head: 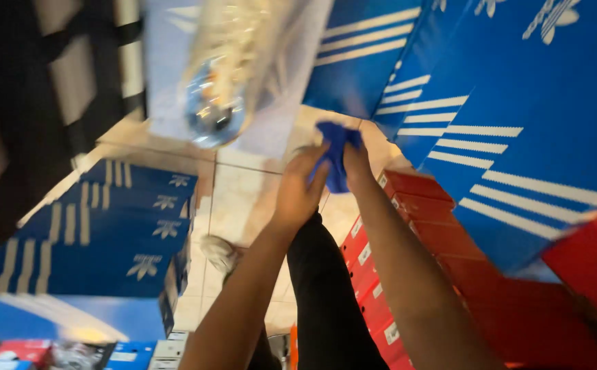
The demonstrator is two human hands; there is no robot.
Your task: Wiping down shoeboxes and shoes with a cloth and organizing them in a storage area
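Small crumpled deep-blue cloth, bunched and blurred, pinched between left hand and right hand, blue striped shoeboxes behind, red boxes below

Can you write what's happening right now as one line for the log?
left hand: gripping blue cloth | right hand: gripping same cloth | around: blue striped boxes, red boxes | view: motion-blurred

Blue shoeboxes with white stripes lie stacked at left; more blue boxes fill the upper right. Red boxes are stacked beside them on a pale tiled floor.
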